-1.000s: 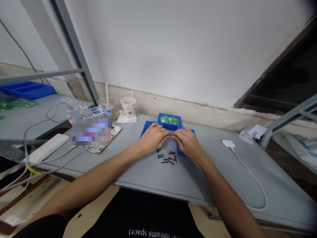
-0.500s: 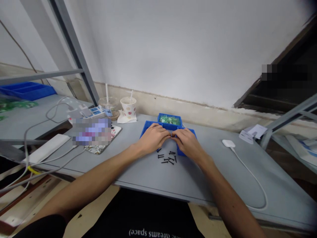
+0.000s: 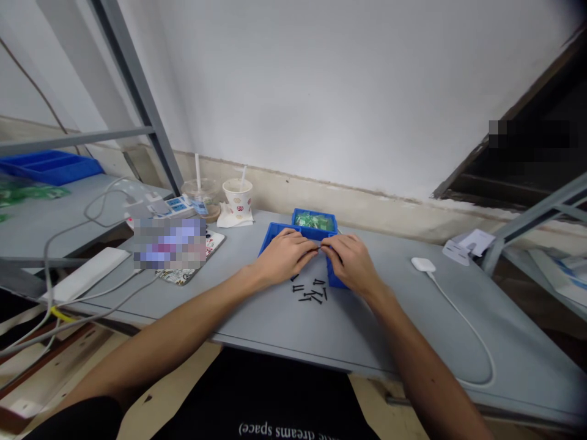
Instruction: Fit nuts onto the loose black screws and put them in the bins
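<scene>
My left hand (image 3: pixel 288 253) and my right hand (image 3: pixel 349 260) meet fingertip to fingertip above a blue divided bin (image 3: pixel 274 231). Both are closed in a pinch around a small dark piece, apparently a screw (image 3: pixel 320 247), most of it covered by the fingers. Below them on the table lie several loose black screws (image 3: pixel 312 296), pointing in various directions. My forearms and hands hide much of the bin's inside. Just behind it stands a smaller blue bin (image 3: pixel 336 221) with green-and-clear plastic packets (image 3: pixel 314 221) in it.
On the grey table (image 3: pixel 275 324), a paper cup (image 3: pixel 238 198) and a clear plastic cup (image 3: pixel 202 198) stand back left, near a power strip (image 3: pixel 177 208) and cables. A white earbud case (image 3: pixel 422 264) with a cable lies right. Another blue tray (image 3: pixel 50 166) sits far left.
My right hand has shifted slightly, and its fingertips have turned a little around the small piece. My left hand stays nearly in place. The loose screws have not moved.
</scene>
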The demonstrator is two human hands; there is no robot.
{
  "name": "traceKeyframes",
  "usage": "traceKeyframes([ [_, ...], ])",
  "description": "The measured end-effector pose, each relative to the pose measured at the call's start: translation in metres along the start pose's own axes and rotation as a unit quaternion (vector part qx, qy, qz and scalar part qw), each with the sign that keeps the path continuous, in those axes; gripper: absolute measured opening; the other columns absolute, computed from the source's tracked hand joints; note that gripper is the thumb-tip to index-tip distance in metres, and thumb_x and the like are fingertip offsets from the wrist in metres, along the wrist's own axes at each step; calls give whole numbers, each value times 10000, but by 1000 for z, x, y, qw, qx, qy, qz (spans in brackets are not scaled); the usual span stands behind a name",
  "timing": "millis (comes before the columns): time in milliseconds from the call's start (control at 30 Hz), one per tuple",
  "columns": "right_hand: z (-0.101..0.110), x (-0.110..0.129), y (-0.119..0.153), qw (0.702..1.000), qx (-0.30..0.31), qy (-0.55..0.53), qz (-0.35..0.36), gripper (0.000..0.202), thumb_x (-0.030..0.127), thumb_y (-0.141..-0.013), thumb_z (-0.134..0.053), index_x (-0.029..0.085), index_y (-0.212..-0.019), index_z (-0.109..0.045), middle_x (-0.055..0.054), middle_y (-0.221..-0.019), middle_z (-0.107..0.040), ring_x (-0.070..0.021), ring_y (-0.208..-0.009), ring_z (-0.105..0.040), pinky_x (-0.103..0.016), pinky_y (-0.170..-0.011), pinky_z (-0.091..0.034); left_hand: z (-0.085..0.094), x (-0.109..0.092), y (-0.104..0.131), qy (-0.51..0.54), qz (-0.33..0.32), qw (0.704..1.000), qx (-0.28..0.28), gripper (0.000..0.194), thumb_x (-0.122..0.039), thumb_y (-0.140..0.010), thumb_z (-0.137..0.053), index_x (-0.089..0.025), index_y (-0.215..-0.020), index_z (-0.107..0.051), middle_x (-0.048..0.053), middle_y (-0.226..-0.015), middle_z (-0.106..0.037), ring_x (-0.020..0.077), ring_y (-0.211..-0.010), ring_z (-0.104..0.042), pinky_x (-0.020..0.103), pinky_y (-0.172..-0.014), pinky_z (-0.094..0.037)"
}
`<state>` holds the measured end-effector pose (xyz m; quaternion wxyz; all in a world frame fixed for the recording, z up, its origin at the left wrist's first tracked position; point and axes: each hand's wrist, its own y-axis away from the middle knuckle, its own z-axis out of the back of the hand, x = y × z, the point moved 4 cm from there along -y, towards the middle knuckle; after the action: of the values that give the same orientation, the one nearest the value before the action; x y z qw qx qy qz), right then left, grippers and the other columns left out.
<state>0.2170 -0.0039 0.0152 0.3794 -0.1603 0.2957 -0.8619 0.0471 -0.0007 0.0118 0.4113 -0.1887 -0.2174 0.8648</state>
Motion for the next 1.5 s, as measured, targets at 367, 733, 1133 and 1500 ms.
traceKeyframes([
  [367,43,-11,7,956,-256,24,-142,69,233,-952,-503,225,-906,-553,-67,-879,-610,-253,-841,-576,-449,-859,-407,-18,-13,6,-12,-116,989,93,219,-273,-1041,-497,-218,-1033,-709,19,-945,-753,204,-956,-646,367,-904,-408],
  [733,31,-9,4,965,-231,34,-121,76,217,-965,-515,221,-930,-583,-64,-957,-621,-250,-944,-570,-427,-879,-398,-31,-24,8,-77,-128,981,125,118,-252,-973,-603,-207,-950,-710,12,-876,-741,216,-906,-613,379,-858,-339],
  [1133,24,-7,2,975,-189,40,-106,99,197,-977,-519,225,-899,-573,-44,-911,-658,-234,-897,-584,-414,-861,-400,-37,-21,10,-70,-131,980,134,114,-234,-962,-611,-216,-915,-713,10,-861,-745,214,-894,-629,366,-846,-340],
  [1500,22,-6,0,979,-172,39,-103,93,186,-968,-530,222,-898,-580,-51,-926,-663,-237,-917,-588,-415,-865,-401,-35,-21,9,-57,-121,980,147,107,-191,-929,-607,-217,-988,-693,13,-895,-750,210,-885,-665,355,-838,-380],
])
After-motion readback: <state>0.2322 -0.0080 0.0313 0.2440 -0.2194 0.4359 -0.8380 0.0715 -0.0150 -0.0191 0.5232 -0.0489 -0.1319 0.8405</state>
